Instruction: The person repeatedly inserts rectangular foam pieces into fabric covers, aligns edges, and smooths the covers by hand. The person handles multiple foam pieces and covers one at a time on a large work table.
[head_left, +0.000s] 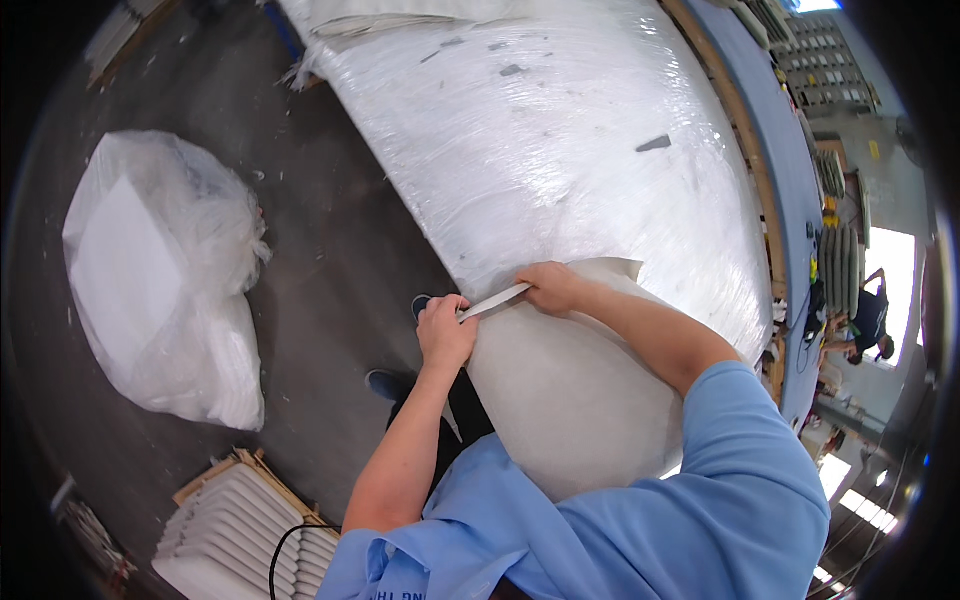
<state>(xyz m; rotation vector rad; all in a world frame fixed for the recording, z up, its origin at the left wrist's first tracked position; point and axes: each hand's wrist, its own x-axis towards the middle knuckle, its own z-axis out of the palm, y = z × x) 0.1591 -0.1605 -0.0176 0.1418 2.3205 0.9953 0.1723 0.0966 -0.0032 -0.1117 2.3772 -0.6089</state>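
Observation:
My left hand is closed on one end of a narrow white strip, by the near left corner of the plastic-wrapped table. On the strip's other end my right hand is closed too, so the strip stretches straight between them. Under and beside the strip lies a pale grey-white, curved piece of sheet material. It reaches back toward my body, and one corner of it lifts beyond my right wrist. Whether the strip is joined to the sheet's edge, I cannot tell.
The table is covered in shiny clear film with a few grey tape scraps. A large translucent bag with white pieces sits on the floor at left. White padded pieces are stacked at lower left. Another person is at far right.

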